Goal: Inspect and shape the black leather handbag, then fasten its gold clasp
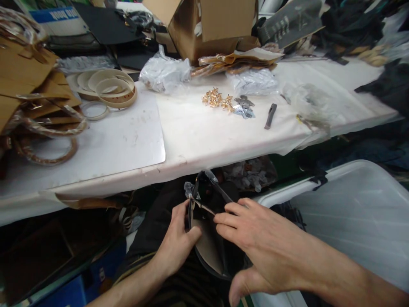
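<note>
Below the table's front edge, my left hand (pixel 177 241) pinches the rim of a black leather bag (pixel 209 251) held in my lap. My right hand (pixel 255 245) lies over the bag's right side, its fingers curled onto the opening where a thin tan strip (pixel 204 207) crosses. A black strap (pixel 220 187) of the bag loops up toward the table. On the white tabletop lie a heap of small gold metal fittings (pixel 217 99), some silver fittings (pixel 243 107) and a dark flat tool (pixel 270 115).
A white table (pixel 207 136) carries a grey mat (pixel 111 140), rolls of tan strapping (pixel 110 87), wrapped brown handles (pixel 44 128), plastic bags (pixel 164 72) and a cardboard box (pixel 211 30). A white plastic bin (pixel 351 213) stands at my right. Dark clutter fills the floor underneath.
</note>
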`<move>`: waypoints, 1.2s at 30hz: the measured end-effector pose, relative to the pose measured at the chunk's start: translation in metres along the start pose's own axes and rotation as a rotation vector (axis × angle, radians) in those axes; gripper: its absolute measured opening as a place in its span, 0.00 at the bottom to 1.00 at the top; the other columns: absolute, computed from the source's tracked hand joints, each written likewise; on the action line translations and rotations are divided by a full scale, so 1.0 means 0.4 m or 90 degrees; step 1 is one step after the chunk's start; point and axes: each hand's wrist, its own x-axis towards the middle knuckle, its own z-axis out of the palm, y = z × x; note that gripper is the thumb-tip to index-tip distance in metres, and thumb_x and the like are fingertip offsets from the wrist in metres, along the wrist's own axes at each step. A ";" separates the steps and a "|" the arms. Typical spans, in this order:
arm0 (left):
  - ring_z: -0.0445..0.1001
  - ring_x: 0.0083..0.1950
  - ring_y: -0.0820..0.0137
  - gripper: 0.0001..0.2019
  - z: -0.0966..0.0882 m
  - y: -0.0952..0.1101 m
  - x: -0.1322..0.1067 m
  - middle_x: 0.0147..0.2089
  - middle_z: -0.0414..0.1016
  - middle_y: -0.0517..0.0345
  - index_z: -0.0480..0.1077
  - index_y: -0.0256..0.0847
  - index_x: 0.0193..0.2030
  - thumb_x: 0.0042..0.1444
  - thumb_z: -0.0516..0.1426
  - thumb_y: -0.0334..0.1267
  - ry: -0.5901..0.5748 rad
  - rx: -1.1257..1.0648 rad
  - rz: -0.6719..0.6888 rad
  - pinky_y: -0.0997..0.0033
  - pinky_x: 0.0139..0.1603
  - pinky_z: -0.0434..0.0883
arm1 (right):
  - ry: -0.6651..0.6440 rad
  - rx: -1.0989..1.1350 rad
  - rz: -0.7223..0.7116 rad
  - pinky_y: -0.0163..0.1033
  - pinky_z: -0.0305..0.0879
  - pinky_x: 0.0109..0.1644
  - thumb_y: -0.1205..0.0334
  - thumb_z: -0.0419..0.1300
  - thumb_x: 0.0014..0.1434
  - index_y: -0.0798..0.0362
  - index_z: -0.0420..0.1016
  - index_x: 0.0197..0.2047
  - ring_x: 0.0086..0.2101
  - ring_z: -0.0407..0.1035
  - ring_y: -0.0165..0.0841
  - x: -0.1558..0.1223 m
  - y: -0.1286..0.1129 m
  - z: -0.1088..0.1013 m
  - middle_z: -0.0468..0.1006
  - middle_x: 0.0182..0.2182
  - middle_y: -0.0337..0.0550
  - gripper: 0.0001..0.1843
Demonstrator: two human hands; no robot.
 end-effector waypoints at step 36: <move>0.68 0.38 0.67 0.41 -0.032 -0.010 0.150 0.43 0.76 0.60 0.54 0.49 0.72 0.48 0.56 0.35 -0.226 -0.164 -0.154 0.68 0.39 0.63 | -0.212 -0.038 0.037 0.52 0.74 0.41 0.17 0.58 0.48 0.58 0.86 0.39 0.37 0.81 0.54 0.083 0.063 -0.064 0.84 0.49 0.61 0.48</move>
